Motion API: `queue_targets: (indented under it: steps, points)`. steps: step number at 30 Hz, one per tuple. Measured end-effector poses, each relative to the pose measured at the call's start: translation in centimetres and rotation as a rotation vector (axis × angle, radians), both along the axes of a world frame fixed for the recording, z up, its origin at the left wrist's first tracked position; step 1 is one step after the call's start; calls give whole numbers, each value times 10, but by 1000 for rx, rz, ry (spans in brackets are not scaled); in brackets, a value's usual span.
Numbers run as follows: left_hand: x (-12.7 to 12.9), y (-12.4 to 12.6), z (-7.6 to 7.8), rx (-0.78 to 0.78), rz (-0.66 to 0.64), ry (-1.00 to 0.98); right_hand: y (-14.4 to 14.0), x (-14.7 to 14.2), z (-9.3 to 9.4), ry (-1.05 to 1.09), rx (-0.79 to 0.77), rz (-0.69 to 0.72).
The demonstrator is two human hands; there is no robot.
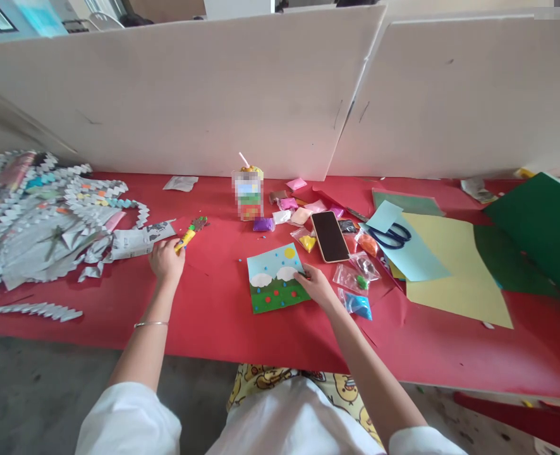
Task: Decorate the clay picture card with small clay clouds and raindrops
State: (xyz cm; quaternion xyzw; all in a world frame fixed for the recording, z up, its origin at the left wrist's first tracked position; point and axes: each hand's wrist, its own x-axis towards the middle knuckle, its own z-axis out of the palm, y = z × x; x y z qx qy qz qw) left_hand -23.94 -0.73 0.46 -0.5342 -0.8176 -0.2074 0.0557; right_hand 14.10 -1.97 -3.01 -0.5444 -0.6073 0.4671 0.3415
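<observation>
My left hand is closed around a yellow stick-like item with a green and grey-brown end, held over the table left of centre. In front of me lies a picture card with a blue sky, yellow sun, white clouds and a green field with red and blue dots. At its right edge, my right hand grips the card between thumb and fingers. Something small and dark shows by those fingertips, too small to name. A phone and small bags of coloured clay, such as a blue one, lie beyond this hand.
A heap of folded paper strips covers the left of the red table. A cup with a straw stands at the back. Dark-handled scissors and coloured paper sheets lie right. White boards wall off the far side.
</observation>
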Motion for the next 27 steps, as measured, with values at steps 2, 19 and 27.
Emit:
queue_targets:
  steps: [2, 19, 27]
  points:
    - [0, -12, 0, 20, 11, 15, -3, 3, 2, -91, 8, 6]
    - [90, -17, -24, -36, -383, 5, 10, 2, 40, -483, 342, 13]
    - [98, -20, -25, -27, -394, -7, -2, -3, 36, -368, 322, 15]
